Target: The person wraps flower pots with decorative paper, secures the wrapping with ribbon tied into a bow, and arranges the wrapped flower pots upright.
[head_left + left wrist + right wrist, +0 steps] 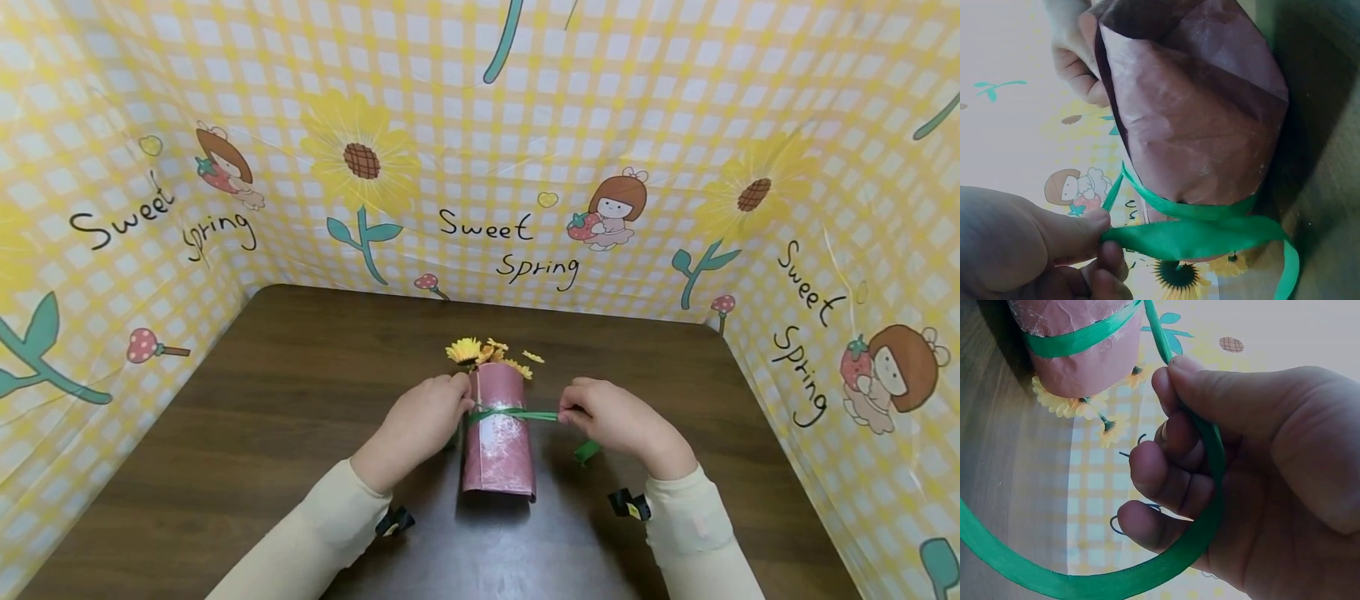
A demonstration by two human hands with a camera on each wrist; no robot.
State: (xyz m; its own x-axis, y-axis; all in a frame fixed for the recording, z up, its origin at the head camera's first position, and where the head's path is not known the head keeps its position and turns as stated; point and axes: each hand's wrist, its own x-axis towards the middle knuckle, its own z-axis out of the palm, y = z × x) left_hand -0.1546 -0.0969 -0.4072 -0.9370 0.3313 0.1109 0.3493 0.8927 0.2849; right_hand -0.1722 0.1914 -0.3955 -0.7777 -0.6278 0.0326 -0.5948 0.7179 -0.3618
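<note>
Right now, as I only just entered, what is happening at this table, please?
Someone holds a green ribbon that goes around a pink wrapper lying on the table. The left hand and the right hand each pinch the ribbon, and loose lengths trail from both. Yellow flowers show at the wrapper's far end.

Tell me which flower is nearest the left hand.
The big yellow flower, leftmost in the head view; the other flowers sit farther right, away from the left hand.
</note>
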